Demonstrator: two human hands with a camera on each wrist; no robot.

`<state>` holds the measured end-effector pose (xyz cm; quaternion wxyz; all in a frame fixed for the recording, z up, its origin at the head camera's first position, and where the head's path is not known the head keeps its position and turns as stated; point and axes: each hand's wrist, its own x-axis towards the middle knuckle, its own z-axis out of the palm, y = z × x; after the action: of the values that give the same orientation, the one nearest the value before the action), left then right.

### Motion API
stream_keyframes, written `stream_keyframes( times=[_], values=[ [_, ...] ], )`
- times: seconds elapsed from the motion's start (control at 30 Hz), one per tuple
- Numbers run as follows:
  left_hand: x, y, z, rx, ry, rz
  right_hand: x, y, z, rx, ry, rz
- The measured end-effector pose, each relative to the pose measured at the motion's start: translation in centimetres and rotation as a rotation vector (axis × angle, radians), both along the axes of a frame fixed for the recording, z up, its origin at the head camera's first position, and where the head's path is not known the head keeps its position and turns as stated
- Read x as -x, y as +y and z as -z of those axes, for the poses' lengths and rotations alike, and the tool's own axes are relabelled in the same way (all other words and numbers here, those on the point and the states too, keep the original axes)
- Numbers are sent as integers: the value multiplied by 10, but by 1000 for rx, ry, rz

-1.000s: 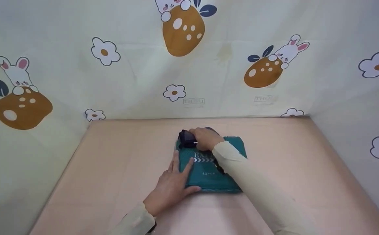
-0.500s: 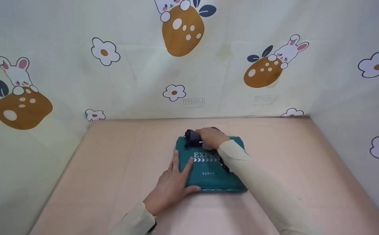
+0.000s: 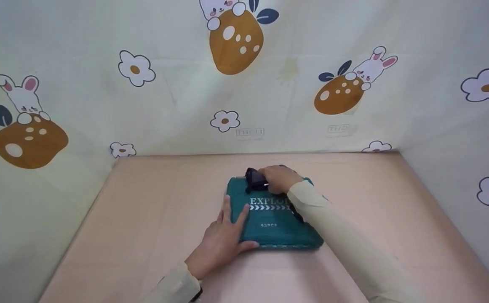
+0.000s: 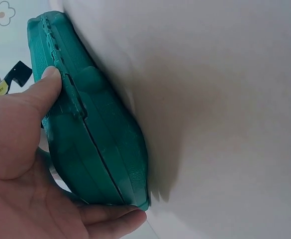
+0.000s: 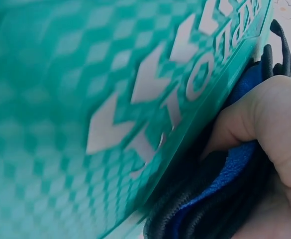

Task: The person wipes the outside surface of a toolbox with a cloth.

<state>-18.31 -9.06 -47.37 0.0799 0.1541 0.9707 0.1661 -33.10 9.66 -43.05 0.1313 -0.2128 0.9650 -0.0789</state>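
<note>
A green plastic case (image 3: pixel 265 233) with white lettering and a row of arrows lies closed on the table. My left hand (image 3: pixel 219 237) braces its near left corner with spread, straight fingers. The left wrist view shows that thumb (image 4: pixel 50 82) against the hinged edge of the case (image 4: pixel 105 134). My right hand (image 3: pixel 280 177) grips a folded black fabric piece with a blue lining (image 5: pixel 235 167) over the far part of the lid. In the head view the dark fabric (image 3: pixel 256 180) sticks out left of the fingers. The right hand and sleeve hide the lid's right side.
The case stands on a pale peach table (image 3: pixel 156 202). Behind it and along both sides hang pale cloth walls (image 3: pixel 177 109) printed with rabbits, fruit and flowers. A black strap (image 3: pixel 297 212) shows at the right wrist.
My right hand has slid to the right across the lid with the folded fabric, uncovering the lid's far left part and more lettering. The left hand has stayed in place.
</note>
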Motion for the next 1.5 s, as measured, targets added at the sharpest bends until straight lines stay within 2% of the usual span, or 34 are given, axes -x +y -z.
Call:
stream_keyframes(
  times=[0.17, 0.57, 0.93, 1.17, 1.5],
  values=[
    [0, 1, 1, 34, 35, 10, 2, 8, 1, -39, 30, -16],
    [0, 2, 1, 37, 4, -3, 9, 28, 0, 12, -34, 67],
    [-1, 2, 1, 57, 38, 4, 11, 54, -4, 21, -98, 139],
    [-1, 2, 3, 63, 70, 29, 13, 64, -6, 25, -109, 115],
    [-1, 1, 2, 65, 52, 12, 17, 74, -2, 37, -130, 123]
  ],
)
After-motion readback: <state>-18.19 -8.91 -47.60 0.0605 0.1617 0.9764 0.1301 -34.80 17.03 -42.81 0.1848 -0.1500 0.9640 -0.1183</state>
